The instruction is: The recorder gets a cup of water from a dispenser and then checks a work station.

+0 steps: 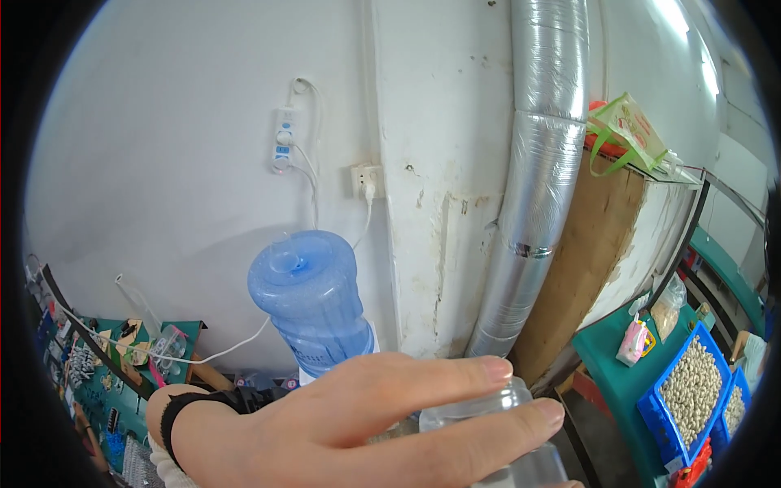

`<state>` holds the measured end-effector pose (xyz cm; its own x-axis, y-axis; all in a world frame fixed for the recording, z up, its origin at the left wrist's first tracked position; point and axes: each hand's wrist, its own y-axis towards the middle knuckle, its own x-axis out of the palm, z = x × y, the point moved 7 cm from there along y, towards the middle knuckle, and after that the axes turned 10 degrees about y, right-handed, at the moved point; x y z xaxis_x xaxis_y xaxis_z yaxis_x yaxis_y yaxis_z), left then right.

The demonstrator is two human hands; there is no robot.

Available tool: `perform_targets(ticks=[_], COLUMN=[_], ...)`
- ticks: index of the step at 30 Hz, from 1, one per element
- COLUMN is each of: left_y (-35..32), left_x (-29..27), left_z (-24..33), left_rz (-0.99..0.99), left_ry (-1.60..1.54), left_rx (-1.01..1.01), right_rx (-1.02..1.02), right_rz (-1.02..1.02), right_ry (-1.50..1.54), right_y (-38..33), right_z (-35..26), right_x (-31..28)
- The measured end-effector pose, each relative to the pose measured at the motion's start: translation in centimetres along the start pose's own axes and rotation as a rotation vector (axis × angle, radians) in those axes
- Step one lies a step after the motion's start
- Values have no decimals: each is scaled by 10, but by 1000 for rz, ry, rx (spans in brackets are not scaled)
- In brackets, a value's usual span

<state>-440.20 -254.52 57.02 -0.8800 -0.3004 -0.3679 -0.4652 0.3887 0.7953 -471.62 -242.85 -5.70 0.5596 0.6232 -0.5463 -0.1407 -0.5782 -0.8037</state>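
Clear plastic bottle (496, 431): lower centre of the frame, tilted up toward the camera, its base end nearest the lens. Contents cannot be made out; the wall looks clear and colourless.

Left hand (358, 431): enters from the lower left, black band at the wrist. Fingers (455, 376) extended and close together, wrapped over the bottle's side, so the hand grips it. Thumb side hidden.

Right hand: not in the picture.

Step in hand, as a judgement: the bottle is raised close to the face, consistent with drinking from it or tipping it out. Lowering it would call for a firm grip and a level place to set it down.

Blue water jug (313, 301): centre, inverted on a dispenser behind the hand; translucent, and the water level cannot be read.

Blue crates (691, 390): lower right, on a green bench, filled with small pale rounded parts.

Clear bags (667, 301): just above the crates, contents unclear.

Silver-wrapped duct (541, 163): upper centre to middle, running down the white wall.

Cardboard box (594, 244): right of the duct, with a green-handled bag on top.

Power strip (283, 142) and wall socket (368, 180): upper centre-left, with white cords.

Green workbench (106, 382): lower left, covered in small mixed parts.
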Motion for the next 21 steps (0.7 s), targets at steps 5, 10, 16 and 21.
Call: perform_targets(ticks=[5,10,16,21], left_y=[-8,0,-28,-75], left_x=[22,10,21,56], left_z=[-13,-6,-13,-47], left_rz=[93,75,224,-96], left_ry=[63,59,28,-369], left_rx=[221,157,-34,-270], right_rx=[-45,232,158,55], right_rz=[44,37,49,267], right_ry=[231,706,374,497], right_y=[-14,-80,-31,54], right_z=[-20,-44,-1,61], right_x=[-24,-45,-10,24])
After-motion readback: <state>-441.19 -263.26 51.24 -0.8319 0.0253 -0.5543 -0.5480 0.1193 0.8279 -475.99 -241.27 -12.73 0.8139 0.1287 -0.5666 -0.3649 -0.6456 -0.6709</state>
